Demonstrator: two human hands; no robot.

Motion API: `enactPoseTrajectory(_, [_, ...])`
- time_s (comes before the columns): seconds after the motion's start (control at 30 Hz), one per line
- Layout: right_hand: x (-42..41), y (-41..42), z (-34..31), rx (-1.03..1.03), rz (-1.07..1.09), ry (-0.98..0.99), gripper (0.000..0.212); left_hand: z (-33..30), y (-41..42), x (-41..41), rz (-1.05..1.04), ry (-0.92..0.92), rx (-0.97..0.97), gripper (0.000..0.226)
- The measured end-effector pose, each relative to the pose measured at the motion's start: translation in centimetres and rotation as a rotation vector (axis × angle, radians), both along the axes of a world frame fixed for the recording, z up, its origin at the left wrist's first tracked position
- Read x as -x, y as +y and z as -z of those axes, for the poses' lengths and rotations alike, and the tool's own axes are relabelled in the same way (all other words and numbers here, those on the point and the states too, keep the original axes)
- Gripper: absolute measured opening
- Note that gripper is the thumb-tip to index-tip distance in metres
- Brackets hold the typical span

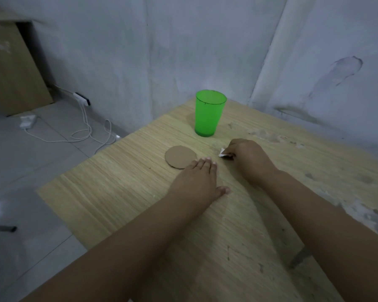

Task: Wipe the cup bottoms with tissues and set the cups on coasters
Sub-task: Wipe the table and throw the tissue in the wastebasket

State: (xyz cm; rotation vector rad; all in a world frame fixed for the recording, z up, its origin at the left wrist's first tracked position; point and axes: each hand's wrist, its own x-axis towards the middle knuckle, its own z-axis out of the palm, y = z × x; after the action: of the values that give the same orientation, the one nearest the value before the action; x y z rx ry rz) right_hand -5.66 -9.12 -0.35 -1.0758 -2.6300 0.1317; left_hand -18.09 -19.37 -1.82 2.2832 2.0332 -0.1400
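Pinching tissue (222,154), right hand (248,159) sits nearer green cup (209,113), upright just beyond knuckles. Left hand (196,182) flat, relaxed, fingertips at coaster (180,157) edge; cup not yet lifted.

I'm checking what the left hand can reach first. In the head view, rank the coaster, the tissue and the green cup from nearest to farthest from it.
From the left hand:
1. Coaster, at its fingertips, slightly left.
2. Tissue, to the right, pinched in the right hand.
3. Green cup, upright near the table's far edge.
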Motion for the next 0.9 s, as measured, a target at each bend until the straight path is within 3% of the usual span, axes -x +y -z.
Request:
enactPoseTrajectory(0.13, [-0.1, 0.4, -1.2, 0.118, 0.063, 0.019, 0.035, -0.2, 0.0, 0.1, 0.003, 0.004, -0.004, 0.076])
enactPoseTrajectory(0.23, [0.0, 2.0, -1.6, 0.156, 0.240, 0.174, 0.030, -0.2, 0.1, 0.1, 0.007, 0.011, -0.003, 0.076])
enactPoseTrajectory(0.33, [1.0, 3.4, -1.5, 0.133, 0.286, 0.142, 0.025, -0.2, 0.2, 0.0, -0.003, 0.008, 0.016, 0.076])
enactPoseTrajectory(0.57, [4.3, 3.7, -0.6, 0.063, 0.172, -0.075, 0.024, -0.2, 0.4, -0.1, -0.010, 0.009, 0.014, 0.077])
enactPoseTrajectory(0.9, [3.3, 1.1, -0.3, 0.046, -0.134, 0.025, 0.020, 0.0, 0.5, -0.3, -0.016, 0.010, 0.025, 0.078])
